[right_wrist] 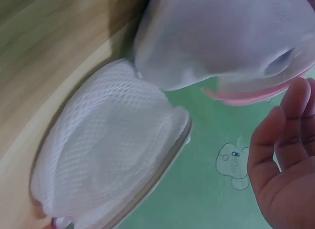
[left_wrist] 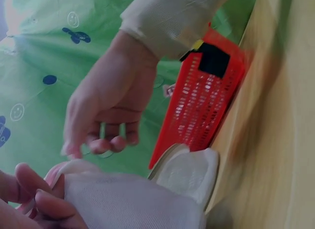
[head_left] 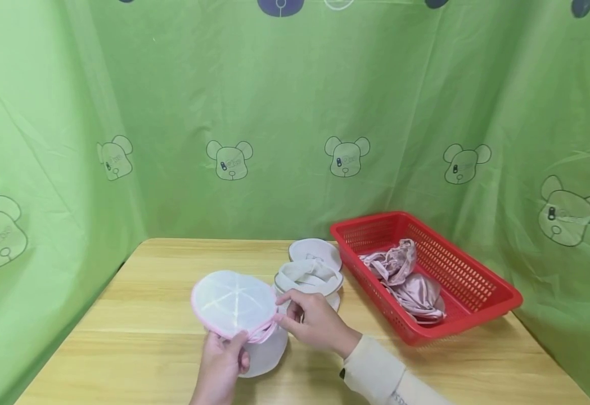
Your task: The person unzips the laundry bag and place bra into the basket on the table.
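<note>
A white mesh laundry bag (head_left: 235,301) with pink trim is held up above the table, its round ribbed face upward. My left hand (head_left: 222,360) grips its near pink edge, thumb on top. At the bag's right edge, my right hand (head_left: 315,323) pinches the pink trim between thumb and index finger; its other fingers are loosely bent. Just below the bag sits another pale round bag (head_left: 264,354), partly covered by it. Beyond the right hand, several white mesh bags stand in a row, among them a rimmed one (head_left: 309,277) and a rearmost one (head_left: 316,253).
A red plastic basket (head_left: 456,253) stands at the table's right, holding crumpled pink satin garments (head_left: 406,278). The wooden table (head_left: 138,315) is enclosed by a green curtain (head_left: 284,202) printed with bear heads.
</note>
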Demonstrator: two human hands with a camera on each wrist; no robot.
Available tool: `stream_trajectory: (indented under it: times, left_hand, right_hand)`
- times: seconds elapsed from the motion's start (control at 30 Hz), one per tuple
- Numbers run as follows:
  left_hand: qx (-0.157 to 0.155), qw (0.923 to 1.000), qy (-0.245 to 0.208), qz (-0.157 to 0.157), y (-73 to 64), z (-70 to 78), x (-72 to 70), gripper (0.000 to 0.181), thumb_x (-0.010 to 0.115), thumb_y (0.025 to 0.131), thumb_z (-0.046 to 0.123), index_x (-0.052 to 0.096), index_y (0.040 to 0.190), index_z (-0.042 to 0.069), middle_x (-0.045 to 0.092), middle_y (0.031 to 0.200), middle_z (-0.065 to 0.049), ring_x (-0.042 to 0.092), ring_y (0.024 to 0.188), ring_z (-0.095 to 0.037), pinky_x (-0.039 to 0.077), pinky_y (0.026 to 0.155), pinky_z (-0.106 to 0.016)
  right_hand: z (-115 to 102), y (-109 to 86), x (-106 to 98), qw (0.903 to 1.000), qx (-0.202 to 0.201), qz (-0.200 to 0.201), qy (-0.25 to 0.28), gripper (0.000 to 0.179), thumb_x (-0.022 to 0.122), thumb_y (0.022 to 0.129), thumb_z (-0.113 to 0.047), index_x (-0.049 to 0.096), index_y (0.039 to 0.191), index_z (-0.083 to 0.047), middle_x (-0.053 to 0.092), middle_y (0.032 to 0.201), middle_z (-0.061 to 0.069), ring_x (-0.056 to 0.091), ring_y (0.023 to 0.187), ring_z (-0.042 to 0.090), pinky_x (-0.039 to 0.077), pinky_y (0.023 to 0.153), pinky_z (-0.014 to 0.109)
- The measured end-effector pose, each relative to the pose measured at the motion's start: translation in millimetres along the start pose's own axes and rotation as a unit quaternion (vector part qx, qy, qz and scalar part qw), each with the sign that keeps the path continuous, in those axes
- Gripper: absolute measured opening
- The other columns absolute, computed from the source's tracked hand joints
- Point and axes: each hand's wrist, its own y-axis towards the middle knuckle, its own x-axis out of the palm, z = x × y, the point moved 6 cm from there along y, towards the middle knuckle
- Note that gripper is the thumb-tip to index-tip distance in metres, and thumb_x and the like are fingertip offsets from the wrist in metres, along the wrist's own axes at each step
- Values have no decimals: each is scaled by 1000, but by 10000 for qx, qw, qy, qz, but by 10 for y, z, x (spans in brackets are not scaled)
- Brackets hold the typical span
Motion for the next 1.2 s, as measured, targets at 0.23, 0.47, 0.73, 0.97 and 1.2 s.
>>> stream_trajectory:
  times: [0.23,0.47,0.73,0.97,1.2]
  left_hand:
    - [-7,9998,-133,134,-9,-69,54,39,49,98,3,31,131,-7,54,74,1,44,50,-4,37,46,-16]
    - [-62,9996,-126,-248,-30,-80,79,47,47,100,7,23,136,-9,57,80,-1,44,49,-4,37,44,-16]
    - [-151,9980,-65,-616,-34,-58,101,55,49,100,11,18,139,-12,61,85,-4,47,50,-4,39,46,-16]
    - [-226,9960,-107,-853,-46,-72,104,55,52,99,13,22,136,-15,65,85,-2,49,50,-4,40,47,-16]
    - [-445,9891,14,-1403,-37,-107,94,10,55,98,14,48,96,8,69,83,3,52,53,-4,39,48,-16]
  right_hand:
    - [-103,4,90,9981,-357,-491,-35,29,75,86,-22,67,107,-5,55,68,-12,49,60,-4,45,55,14]
    - [-74,-13,139,9965,-169,-816,-56,25,79,81,-24,72,99,-8,56,69,-13,49,62,-4,46,56,14]
    - [-56,-9,145,9956,-30,-941,-13,22,80,80,-22,72,96,-10,55,68,-14,50,62,-4,47,58,16]
    - [-12,-18,125,9965,-195,-813,-79,8,77,82,-16,69,85,-13,54,66,-14,48,62,-4,46,58,16]
    - [34,-12,92,9980,-288,-540,-159,7,70,89,-16,66,84,-14,56,68,-13,49,63,-4,45,58,16]
